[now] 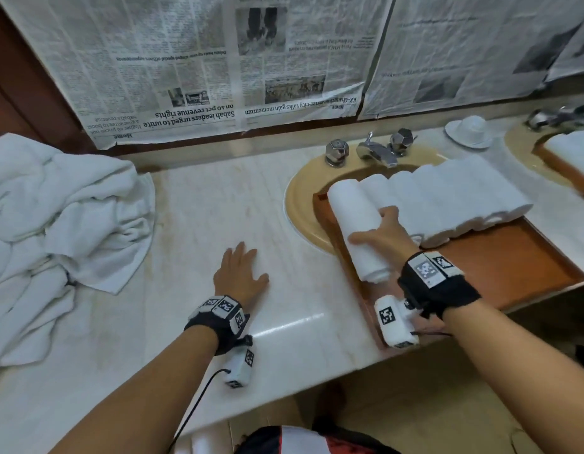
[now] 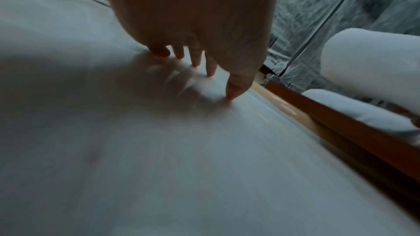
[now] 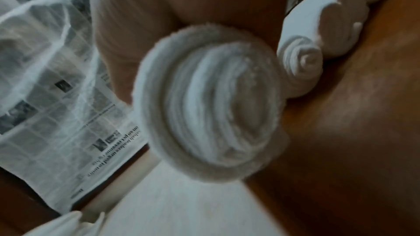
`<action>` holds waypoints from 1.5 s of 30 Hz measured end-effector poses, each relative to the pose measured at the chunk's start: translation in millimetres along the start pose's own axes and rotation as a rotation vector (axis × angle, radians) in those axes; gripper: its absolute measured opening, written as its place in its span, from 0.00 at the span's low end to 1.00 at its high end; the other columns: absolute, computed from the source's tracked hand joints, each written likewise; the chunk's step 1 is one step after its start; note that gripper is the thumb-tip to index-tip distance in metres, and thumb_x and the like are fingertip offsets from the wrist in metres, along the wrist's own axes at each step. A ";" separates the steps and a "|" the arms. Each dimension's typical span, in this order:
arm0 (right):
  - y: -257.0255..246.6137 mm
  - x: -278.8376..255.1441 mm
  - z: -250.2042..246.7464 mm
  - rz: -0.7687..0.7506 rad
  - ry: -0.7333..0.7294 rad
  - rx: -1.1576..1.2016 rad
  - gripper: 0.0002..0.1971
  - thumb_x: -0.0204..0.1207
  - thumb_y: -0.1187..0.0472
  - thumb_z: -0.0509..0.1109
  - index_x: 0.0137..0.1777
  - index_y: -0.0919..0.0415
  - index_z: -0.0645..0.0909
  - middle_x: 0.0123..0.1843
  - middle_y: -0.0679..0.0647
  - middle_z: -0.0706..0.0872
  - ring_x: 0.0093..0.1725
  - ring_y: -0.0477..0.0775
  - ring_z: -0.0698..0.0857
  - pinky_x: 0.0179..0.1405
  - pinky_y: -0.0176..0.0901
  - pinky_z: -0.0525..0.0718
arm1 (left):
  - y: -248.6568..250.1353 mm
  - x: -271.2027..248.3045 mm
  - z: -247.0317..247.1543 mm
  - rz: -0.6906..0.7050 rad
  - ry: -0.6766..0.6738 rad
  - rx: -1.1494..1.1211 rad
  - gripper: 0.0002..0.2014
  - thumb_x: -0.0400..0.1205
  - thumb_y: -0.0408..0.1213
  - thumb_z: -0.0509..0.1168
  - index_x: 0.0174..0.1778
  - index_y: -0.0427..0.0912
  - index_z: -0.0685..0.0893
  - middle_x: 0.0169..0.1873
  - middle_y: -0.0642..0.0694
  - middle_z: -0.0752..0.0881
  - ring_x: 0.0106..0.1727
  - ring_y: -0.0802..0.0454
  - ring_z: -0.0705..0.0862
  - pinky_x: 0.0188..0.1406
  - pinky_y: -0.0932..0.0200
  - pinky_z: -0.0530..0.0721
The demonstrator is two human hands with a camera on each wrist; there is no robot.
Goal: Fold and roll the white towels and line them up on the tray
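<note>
**Over the tray's left end: setting down one more roll**

Over the left end of the wooden tray [image 1: 500, 273], the right hand [image 1: 387, 235] has its grip clamped round a rolled white towel [image 1: 356, 231], fingers on top and thumb on the near left side. The roll hangs at an angle to the row of rolled towels [image 1: 448, 198] already lined up there, its near end reaching toward the tray's left rim. To place it well, I would swing that near end right until the roll lies parallel with its neighbour, lower it so the two just touch, and only then let go, keeping pressure on the outer flap so the spiral does not spring loose. The left hand [image 1: 239, 273] lies flat on the marble surface [image 1: 198, 204], fingers spread, holding nothing.

Counting: one roll in hand; about six in the row, though their edges blur together; one tray; one heap of unfolded towels [image 1: 61, 217] at the far left, number impossible to tell.
</note>
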State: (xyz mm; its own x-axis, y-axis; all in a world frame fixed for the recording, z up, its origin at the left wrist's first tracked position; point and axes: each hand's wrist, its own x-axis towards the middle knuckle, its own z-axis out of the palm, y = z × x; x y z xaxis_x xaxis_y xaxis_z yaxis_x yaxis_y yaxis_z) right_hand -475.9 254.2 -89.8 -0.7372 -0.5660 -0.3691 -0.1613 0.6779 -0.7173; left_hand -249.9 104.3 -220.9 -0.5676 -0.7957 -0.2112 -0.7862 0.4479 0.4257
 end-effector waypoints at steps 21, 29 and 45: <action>16.6 67.2 36.2 -0.337 0.370 -0.819 0.26 0.78 0.46 0.63 0.74 0.52 0.65 0.63 0.62 0.71 0.60 0.63 0.69 0.54 0.56 0.69 | 18.3 26.8 14.1 -0.148 -0.115 0.171 0.32 0.82 0.65 0.47 0.82 0.70 0.44 0.82 0.61 0.31 0.83 0.50 0.30 0.81 0.39 0.39; 5.5 68.7 29.8 -0.272 0.237 -0.727 0.28 0.76 0.52 0.62 0.76 0.54 0.61 0.68 0.62 0.67 0.65 0.63 0.67 0.60 0.56 0.68 | 19.5 25.0 11.1 -0.154 -0.134 0.148 0.32 0.83 0.64 0.48 0.82 0.70 0.43 0.81 0.62 0.29 0.83 0.51 0.29 0.81 0.39 0.38; -23.3 -36.6 194.0 -0.405 -0.266 -0.524 0.27 0.81 0.49 0.64 0.78 0.56 0.66 0.80 0.56 0.63 0.80 0.57 0.58 0.77 0.51 0.64 | -71.4 -65.5 -28.6 0.171 -0.199 0.003 0.33 0.81 0.53 0.58 0.82 0.65 0.54 0.83 0.64 0.40 0.83 0.61 0.34 0.82 0.43 0.36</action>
State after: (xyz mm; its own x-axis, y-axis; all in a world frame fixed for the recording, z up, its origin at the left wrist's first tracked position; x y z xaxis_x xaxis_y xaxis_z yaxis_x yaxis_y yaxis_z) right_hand -317.9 168.1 -174.2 -0.3783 -0.8709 -0.3137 -0.7316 0.4889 -0.4752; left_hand -149.6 112.8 -212.3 -0.7290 -0.6126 -0.3055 -0.6752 0.5702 0.4680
